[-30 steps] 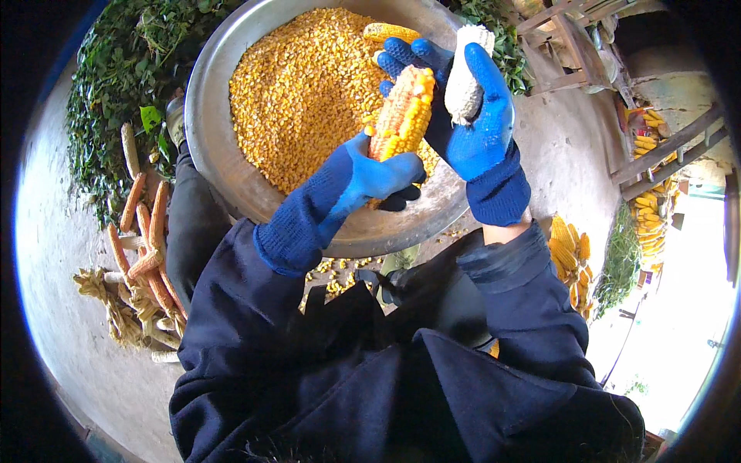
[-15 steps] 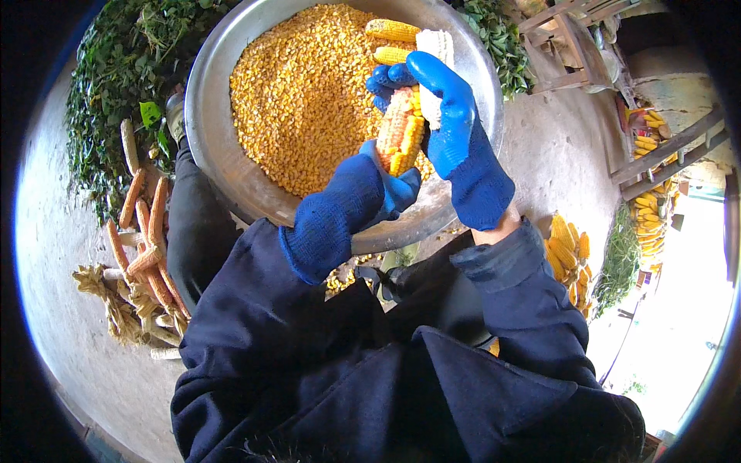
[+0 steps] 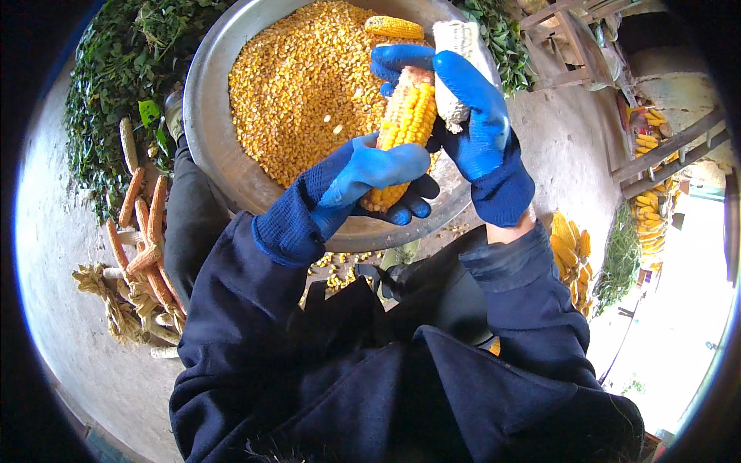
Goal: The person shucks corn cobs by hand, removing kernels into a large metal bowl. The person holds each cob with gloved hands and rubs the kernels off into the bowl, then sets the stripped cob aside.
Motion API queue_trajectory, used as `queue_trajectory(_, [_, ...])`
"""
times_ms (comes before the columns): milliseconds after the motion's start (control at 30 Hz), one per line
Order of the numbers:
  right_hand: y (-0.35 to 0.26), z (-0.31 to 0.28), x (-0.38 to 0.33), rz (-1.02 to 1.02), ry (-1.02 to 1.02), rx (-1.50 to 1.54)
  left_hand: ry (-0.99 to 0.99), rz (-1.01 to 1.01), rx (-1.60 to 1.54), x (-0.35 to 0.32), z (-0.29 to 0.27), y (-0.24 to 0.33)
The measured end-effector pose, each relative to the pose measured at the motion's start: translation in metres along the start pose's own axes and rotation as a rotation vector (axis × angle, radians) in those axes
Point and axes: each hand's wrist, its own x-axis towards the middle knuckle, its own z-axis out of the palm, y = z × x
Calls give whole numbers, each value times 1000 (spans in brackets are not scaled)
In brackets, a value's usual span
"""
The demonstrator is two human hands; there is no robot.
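A partly shelled ear of corn (image 3: 413, 116), with yellow kernels on one side and a bare pinkish tip, is tilted over the basin's near right part. My left hand (image 3: 370, 170), in a blue coated glove, wraps its lower end with the thumb across the front. My gloved right hand (image 3: 482, 123) is closed around a bare white corncob (image 3: 455, 42), which lies beside the ear. Its fingers curl behind the ear's upper end. Below, the metal basin (image 3: 202, 100) holds a heap of loose yellow kernels (image 3: 293, 85). Another ear of corn (image 3: 394, 28) rests on the heap.
Stripped reddish cobs (image 3: 157, 212) and dry husks (image 3: 123, 312) lie on the floor at left. Green leafy stalks (image 3: 108, 100) are piled at far left. Yellow ears (image 3: 570, 258) sit at right, near a wooden frame (image 3: 668, 158). Spilled kernels (image 3: 340, 276) lie below the basin.
The ear has turned, showing more yellow kernels to me. My left hand has shifted its grip, thumb now across the ear. My right hand and the white cob moved slightly right.
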Motion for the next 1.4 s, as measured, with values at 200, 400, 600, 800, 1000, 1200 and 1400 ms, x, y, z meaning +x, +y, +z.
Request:
queue_trajectory(200, [38,-15,-1,-287,-58,-286,102,-41,259,38,-23,-43])
queue_trajectory(400, [52,3,2,-236,75,-401,593,-79,989,28,-7,-38])
queue_trajectory(600, [27,-8,10,-161,94,-100,324,78,282,27,-13,-21])
queue_trajectory(800, [20,-12,6,-338,-122,-427,299,107,224,21,-3,-15])
queue_trajectory(1000, [55,0,8,-288,6,-560,766,57,1165,29,3,-32])
queue_trajectory(1200, [39,7,15,-53,171,-194,557,31,659,44,-23,-36])
queue_trajectory(1400, [24,-8,8,-402,-144,-522,325,94,328,31,-12,-16])
